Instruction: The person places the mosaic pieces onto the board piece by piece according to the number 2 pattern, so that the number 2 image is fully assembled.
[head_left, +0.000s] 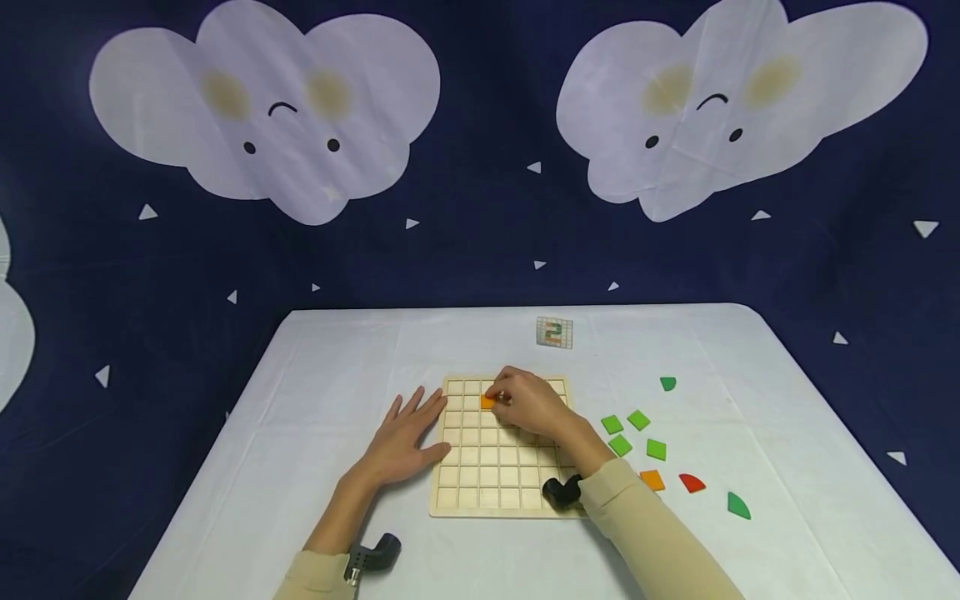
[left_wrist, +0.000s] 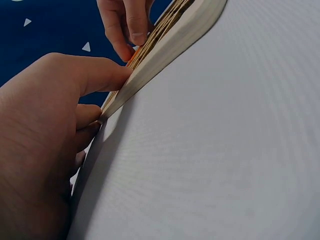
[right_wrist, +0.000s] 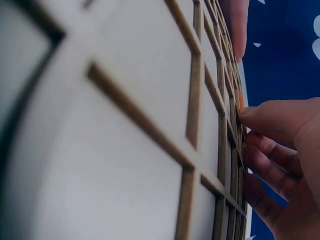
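Note:
A wooden grid board (head_left: 468,477) lies on the white table. My left hand (head_left: 401,442) spreads its fingers along the board's left edge, with thumb and fingertips right at the rim. Over the board's upper part, my right hand (head_left: 534,404) has thumb and fingers curled at an orange square tile (head_left: 487,402), which sits at a cell in the second row from the top. The right wrist view shows the right thumb (right_wrist: 260,117) against the tile's orange edge (right_wrist: 241,100). The other fingertips reach down to the grid, and the hand covers several cells.
Right of the board lie several green square tiles (head_left: 656,450), another orange tile (head_left: 652,480), a red quarter-round piece (head_left: 692,483) and two green quarter-round pieces (head_left: 738,505). A small pattern card (head_left: 554,332) stands behind the board. A dark cloud-print cloth (head_left: 480,250) hangs behind the table.

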